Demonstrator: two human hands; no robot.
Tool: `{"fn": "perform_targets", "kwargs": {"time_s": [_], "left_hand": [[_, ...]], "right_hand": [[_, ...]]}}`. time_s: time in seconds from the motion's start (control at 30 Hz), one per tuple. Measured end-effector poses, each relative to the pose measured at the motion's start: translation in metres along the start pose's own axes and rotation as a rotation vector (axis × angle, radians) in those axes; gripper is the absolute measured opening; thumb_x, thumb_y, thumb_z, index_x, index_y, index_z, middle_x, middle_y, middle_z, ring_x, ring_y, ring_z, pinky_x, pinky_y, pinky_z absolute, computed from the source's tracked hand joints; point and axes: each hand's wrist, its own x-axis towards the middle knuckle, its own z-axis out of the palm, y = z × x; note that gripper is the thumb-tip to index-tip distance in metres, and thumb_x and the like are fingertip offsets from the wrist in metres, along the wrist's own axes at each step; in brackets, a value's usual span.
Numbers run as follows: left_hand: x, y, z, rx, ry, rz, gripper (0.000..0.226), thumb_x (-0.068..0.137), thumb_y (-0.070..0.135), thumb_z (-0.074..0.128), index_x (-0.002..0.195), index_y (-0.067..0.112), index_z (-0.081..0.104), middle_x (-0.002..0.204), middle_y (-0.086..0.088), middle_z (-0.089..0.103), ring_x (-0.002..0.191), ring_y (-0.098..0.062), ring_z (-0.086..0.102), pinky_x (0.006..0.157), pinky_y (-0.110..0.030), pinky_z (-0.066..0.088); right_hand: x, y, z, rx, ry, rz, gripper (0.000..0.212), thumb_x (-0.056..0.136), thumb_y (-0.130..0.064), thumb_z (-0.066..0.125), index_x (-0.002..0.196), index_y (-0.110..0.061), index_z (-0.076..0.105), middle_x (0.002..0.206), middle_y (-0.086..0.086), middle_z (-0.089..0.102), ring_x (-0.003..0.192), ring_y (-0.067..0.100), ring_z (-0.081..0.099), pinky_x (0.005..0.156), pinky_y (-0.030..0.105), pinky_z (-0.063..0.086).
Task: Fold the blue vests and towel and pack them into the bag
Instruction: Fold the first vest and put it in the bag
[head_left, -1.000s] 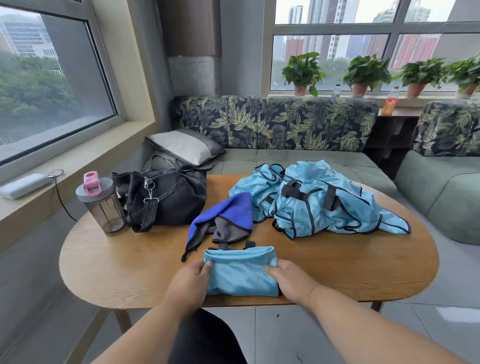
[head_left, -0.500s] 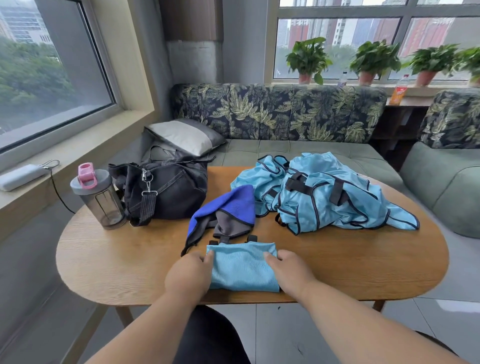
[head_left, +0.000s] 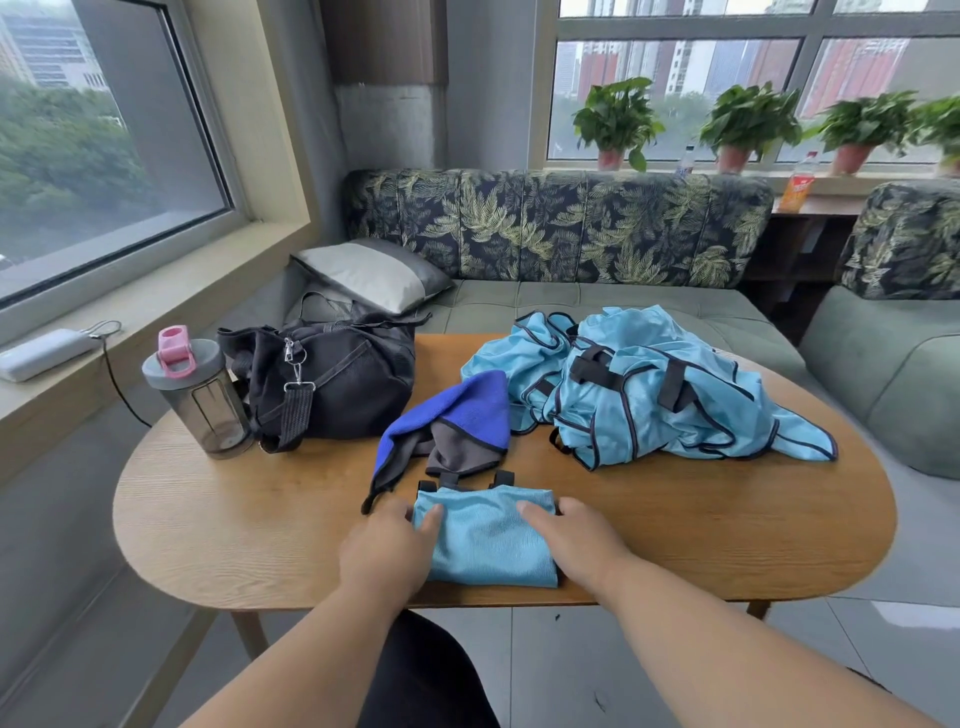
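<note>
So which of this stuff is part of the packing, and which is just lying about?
Part of the job:
folded light-blue vest
heap of light-blue vests
royal-blue and grey towel
black mesh bag

Lying about:
grey bottle with pink cap
white power bank
grey pillow

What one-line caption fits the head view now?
Both hands, left hand and right hand, press a folded blue vest flat; unfolded vests, towel and black bag wait behind.

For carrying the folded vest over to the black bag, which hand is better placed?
Probably the left. The left hand rests on the folded vest's left edge, and the black bag stands on the table's left side. The right hand would have to cross over.
</note>
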Motion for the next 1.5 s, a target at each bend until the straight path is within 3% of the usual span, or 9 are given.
{"fn": "perform_targets", "kwargs": {"time_s": [0.13, 0.3, 0.5, 0.8, 0.87, 1.0, 1.13, 1.33, 1.5], "left_hand": [[0.007, -0.007, 0.007, -0.079, 0.008, 0.0, 0.054, 0.076, 0.08, 0.037, 0.082, 0.03, 0.056, 0.081, 0.007, 0.067, 0.086, -0.024, 0.064, 0.086, -0.045, 0.054], [0.004, -0.007, 0.001, -0.181, 0.023, 0.009, 0.035, 0.1, 0.056, 0.053, 0.084, 0.025, 0.057, 0.08, 0.006, 0.068, 0.082, -0.021, 0.064, 0.081, -0.041, 0.053], [0.013, -0.032, -0.013, -0.409, 0.07, -0.107, 0.031, 0.101, 0.045, 0.061, 0.082, 0.021, 0.056, 0.075, 0.003, 0.063, 0.073, -0.02, 0.059, 0.064, -0.036, 0.042], [0.015, -0.08, -0.055, -0.618, 0.21, -0.225, 0.017, 0.101, 0.033, 0.065, 0.11, 0.019, 0.062, 0.096, 0.004, 0.068, 0.088, -0.014, 0.062, 0.077, -0.036, 0.046], [0.015, -0.08, -0.055, -0.593, 0.182, -0.214, 0.022, 0.099, 0.036, 0.067, 0.116, 0.025, 0.059, 0.1, 0.008, 0.069, 0.091, -0.011, 0.063, 0.084, -0.037, 0.051], [0.014, -0.072, -0.047, -0.723, 0.137, -0.165, 0.022, 0.098, 0.026, 0.069, 0.117, 0.03, 0.06, 0.105, 0.004, 0.072, 0.094, -0.012, 0.069, 0.076, -0.029, 0.052], [0.021, -0.06, -0.041, -0.863, 0.048, -0.122, 0.023, 0.099, 0.017, 0.068, 0.119, 0.026, 0.063, 0.107, 0.0, 0.077, 0.098, -0.019, 0.075, 0.089, -0.041, 0.061], [0.026, -0.044, -0.035, -0.869, 0.021, -0.12, 0.028, 0.098, 0.011, 0.068, 0.122, 0.024, 0.063, 0.104, -0.002, 0.077, 0.093, -0.021, 0.075, 0.087, -0.044, 0.062], [0.046, -0.028, -0.071, -0.591, 0.152, 0.009, 0.031, 0.095, 0.02, 0.067, 0.122, 0.031, 0.058, 0.108, 0.009, 0.067, 0.093, -0.011, 0.066, 0.068, -0.026, 0.048]], "right_hand": [[0.005, 0.005, 0.001, 0.003, -0.002, -0.025, 0.052, 0.074, -0.071, 0.065, 0.098, -0.025, 0.072, 0.093, -0.012, 0.077, 0.091, 0.014, 0.072, 0.091, 0.042, 0.059], [0.006, 0.008, 0.006, 0.038, -0.022, -0.043, 0.036, 0.082, -0.056, 0.074, 0.093, -0.021, 0.074, 0.086, -0.009, 0.079, 0.086, 0.015, 0.075, 0.086, 0.044, 0.061], [0.001, -0.013, 0.031, 0.138, -0.094, -0.056, 0.024, 0.088, -0.041, 0.078, 0.096, -0.019, 0.076, 0.09, -0.007, 0.08, 0.09, 0.016, 0.076, 0.088, 0.042, 0.061], [0.003, -0.064, 0.093, 0.142, -0.174, -0.082, 0.014, 0.094, -0.029, 0.075, 0.098, -0.016, 0.073, 0.097, 0.001, 0.078, 0.096, 0.022, 0.075, 0.084, 0.037, 0.06], [0.005, -0.064, 0.092, 0.126, -0.167, -0.075, 0.014, 0.094, -0.03, 0.074, 0.097, -0.016, 0.072, 0.097, 0.001, 0.078, 0.094, 0.021, 0.074, 0.082, 0.035, 0.058], [0.005, -0.061, 0.074, 0.187, -0.207, -0.066, 0.013, 0.095, -0.027, 0.07, 0.097, -0.014, 0.07, 0.098, 0.003, 0.078, 0.089, 0.017, 0.073, 0.077, 0.034, 0.056], [0.013, -0.059, 0.059, 0.413, -0.284, 0.078, 0.019, 0.091, -0.018, 0.069, 0.108, -0.009, 0.065, 0.104, 0.011, 0.078, 0.095, 0.026, 0.074, 0.083, 0.036, 0.053], [0.018, -0.052, 0.054, 0.55, -0.357, 0.111, 0.046, 0.088, -0.016, 0.082, 0.127, -0.016, 0.057, 0.119, 0.011, 0.075, 0.106, 0.027, 0.074, 0.092, 0.041, 0.059], [0.026, -0.044, 0.048, 0.63, -0.322, 0.083, 0.028, 0.097, -0.006, 0.068, 0.125, -0.004, 0.069, 0.107, 0.014, 0.08, 0.103, 0.031, 0.076, 0.084, 0.036, 0.06]]}}
